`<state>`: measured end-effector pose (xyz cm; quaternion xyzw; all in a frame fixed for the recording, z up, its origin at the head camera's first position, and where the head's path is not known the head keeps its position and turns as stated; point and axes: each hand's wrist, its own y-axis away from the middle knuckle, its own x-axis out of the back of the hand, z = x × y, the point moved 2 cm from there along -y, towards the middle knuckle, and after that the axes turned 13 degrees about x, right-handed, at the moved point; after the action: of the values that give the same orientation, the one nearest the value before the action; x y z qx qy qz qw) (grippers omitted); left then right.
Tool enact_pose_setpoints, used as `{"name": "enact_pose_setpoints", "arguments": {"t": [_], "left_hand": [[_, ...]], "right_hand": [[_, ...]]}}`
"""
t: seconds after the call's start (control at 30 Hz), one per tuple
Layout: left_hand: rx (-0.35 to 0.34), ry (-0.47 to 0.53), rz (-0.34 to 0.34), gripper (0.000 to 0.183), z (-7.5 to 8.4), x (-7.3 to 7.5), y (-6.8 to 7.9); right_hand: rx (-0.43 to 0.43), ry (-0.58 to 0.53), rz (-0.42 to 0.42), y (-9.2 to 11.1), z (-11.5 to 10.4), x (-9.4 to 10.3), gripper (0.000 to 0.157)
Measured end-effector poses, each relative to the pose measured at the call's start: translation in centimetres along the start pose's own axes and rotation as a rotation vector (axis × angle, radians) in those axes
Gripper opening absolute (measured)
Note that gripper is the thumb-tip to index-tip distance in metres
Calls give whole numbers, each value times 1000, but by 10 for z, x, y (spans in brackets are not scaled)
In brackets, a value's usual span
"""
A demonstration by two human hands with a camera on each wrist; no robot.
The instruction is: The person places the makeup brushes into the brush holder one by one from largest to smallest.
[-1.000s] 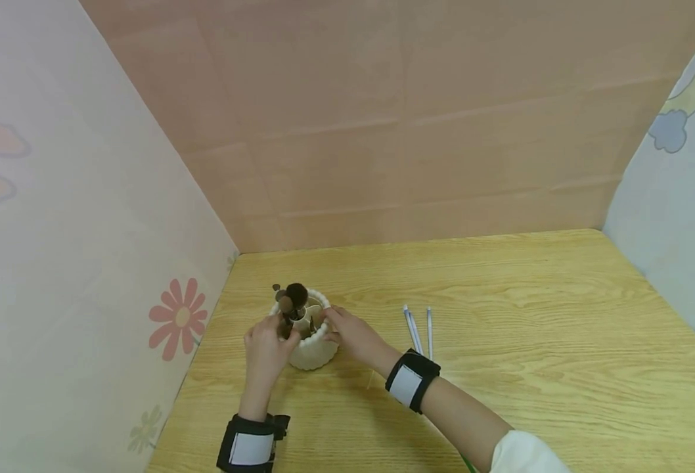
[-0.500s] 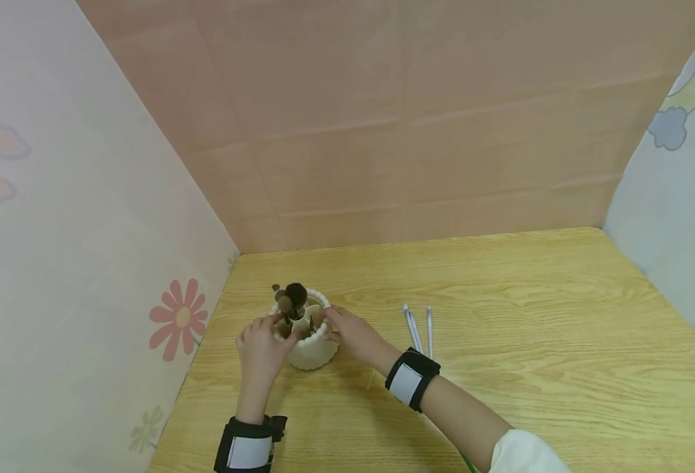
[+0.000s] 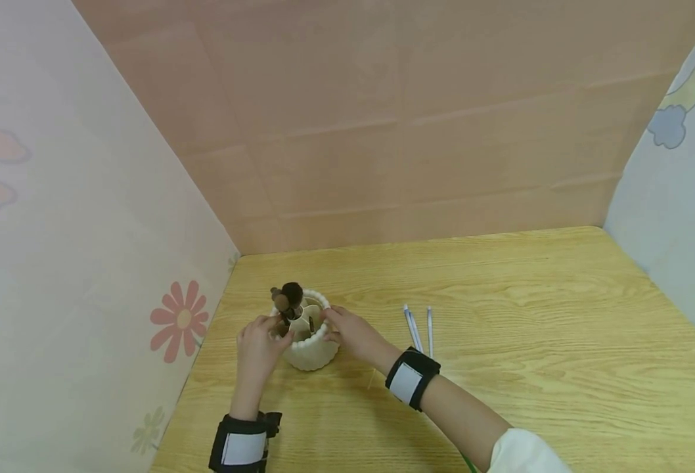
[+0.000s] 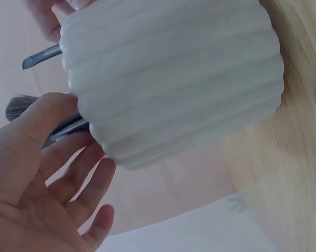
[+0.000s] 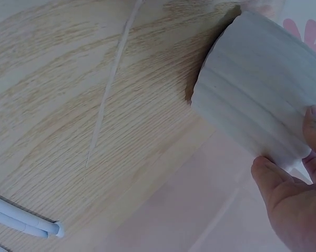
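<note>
Brushes (image 3: 291, 293) are held near-upright, nearest the left hand (image 3: 257, 348), whose grip cannot be told, in a holder (image 3: 312, 357) gripped at right by the right hand (image 3: 356, 334).

Pinkish wall (image 3: 395, 131) behind wood-grain table (image 3: 531, 302)

— Wears what, then?
— Wears a black left wristband (image 3: 247, 426) and a matching black right wristband (image 3: 424, 376), with a pale rectangular patch (image 3: 406, 383) on each.
— And higher up, on the right side?
— Shows a plain white sleeve (image 3: 525, 452).
</note>
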<state>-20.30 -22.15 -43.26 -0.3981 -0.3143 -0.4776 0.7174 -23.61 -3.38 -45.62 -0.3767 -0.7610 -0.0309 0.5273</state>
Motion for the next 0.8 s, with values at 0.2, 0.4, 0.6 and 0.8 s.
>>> {"name": "enact_pose_setpoints", "arguments": {"t": [0.2, 0.4, 0.6, 0.8], "left_hand": [[-20, -8, -62, 30, 0, 3, -3], [20, 4, -117, 27, 1, 1, -6], [16, 58, -142, 25, 0, -1, -8], [7, 95, -177, 28, -1, -2, -9]], "right_hand": [[17, -10, 11, 0, -1, 1, 36], [30, 7, 9, -1, -1, 1, 36], [24, 24, 11, -1, -1, 2, 31], [28, 33, 13, -3, 0, 3, 24]]}}
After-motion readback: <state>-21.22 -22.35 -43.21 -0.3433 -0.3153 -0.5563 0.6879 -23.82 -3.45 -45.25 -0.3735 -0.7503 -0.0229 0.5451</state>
